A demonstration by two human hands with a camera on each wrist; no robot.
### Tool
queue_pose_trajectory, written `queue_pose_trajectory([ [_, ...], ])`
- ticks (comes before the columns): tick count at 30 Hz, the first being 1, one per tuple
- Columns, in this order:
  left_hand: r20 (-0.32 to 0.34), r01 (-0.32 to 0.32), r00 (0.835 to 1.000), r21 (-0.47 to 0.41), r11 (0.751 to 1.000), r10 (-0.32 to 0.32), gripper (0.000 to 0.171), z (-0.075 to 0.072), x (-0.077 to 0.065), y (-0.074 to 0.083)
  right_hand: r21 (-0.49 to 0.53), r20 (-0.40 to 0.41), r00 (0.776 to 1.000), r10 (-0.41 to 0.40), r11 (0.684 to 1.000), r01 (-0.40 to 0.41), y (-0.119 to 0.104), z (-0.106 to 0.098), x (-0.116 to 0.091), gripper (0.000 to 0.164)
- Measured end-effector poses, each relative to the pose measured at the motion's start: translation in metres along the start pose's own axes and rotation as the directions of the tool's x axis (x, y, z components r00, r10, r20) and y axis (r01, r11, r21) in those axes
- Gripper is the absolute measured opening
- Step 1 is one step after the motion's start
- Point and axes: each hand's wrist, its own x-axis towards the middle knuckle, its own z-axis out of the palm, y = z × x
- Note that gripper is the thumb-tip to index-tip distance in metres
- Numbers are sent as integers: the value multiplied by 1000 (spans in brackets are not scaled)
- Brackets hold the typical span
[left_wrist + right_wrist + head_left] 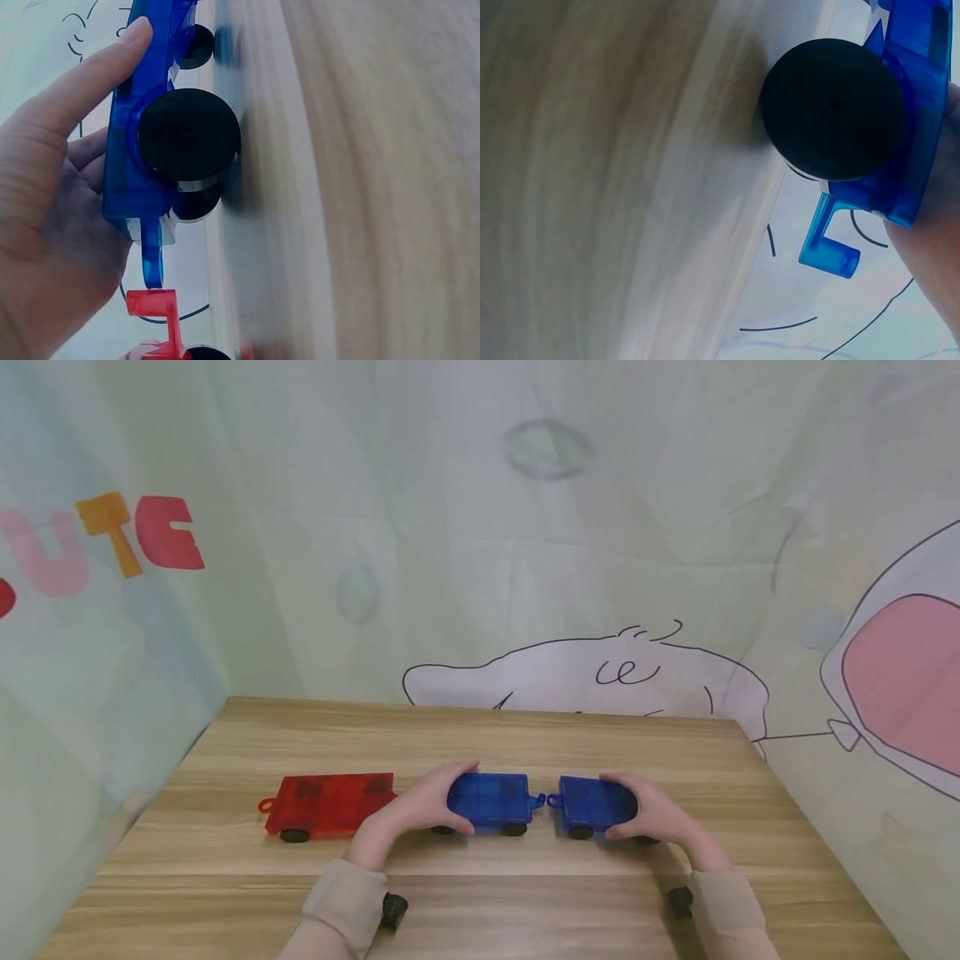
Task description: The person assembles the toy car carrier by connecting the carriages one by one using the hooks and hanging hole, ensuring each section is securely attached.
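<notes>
Three flat toy cars with black wheels stand in a row on the wooden table. My left hand grips the left end of a blue car, fingers over its far edge and thumb on the near edge. My right hand grips the right end of a second blue car the same way. Their end hooks meet between them; I cannot tell if they are linked. The left wrist view shows the blue car in my left hand. The right wrist view shows the other blue car and its hook.
A red car sits just left of my left hand, its red hook close to the blue car's rear loop. Printed fabric walls close in the table at the back, left and right. Bare wood lies in front of my hands.
</notes>
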Motion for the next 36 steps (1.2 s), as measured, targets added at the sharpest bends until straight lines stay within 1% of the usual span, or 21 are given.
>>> queue_pose_trajectory([
  [8, 8, 17, 1000, -6, 1000, -17, 90, -1, -1, -1, -5, -19, 1000, 11, 1000, -11, 0, 1, -1, 84],
  [12, 5, 10, 1000, -3, 1000, -10, 90, 0, 0, -2, -8, -20, 999, 30, 1000, -30, 0, 2, 0, 84],
  [16, 2, 6, 1000, -9, 1000, -6, 90, 0, 0, -3, -7, -13, 999, 43, 999, -43, 0, 2, 0, 84],
  [24, 1, 21, 1000, -8, 1000, -21, 91, 2, 1, -4, 6, 2, 999, 32, 999, -32, -2, 4, 2, 84],
  [31, 0, 28, 1000, -7, 1000, -28, 91, 2, 1, -3, 7, 22, 999, 50, 999, -50, -6, 4, 5, 85],
  [36, -1, 26, 1000, -3, 1000, -26, 91, 2, 1, -3, 10, 21, 999, 41, 999, -41, -6, 6, 6, 85],
])
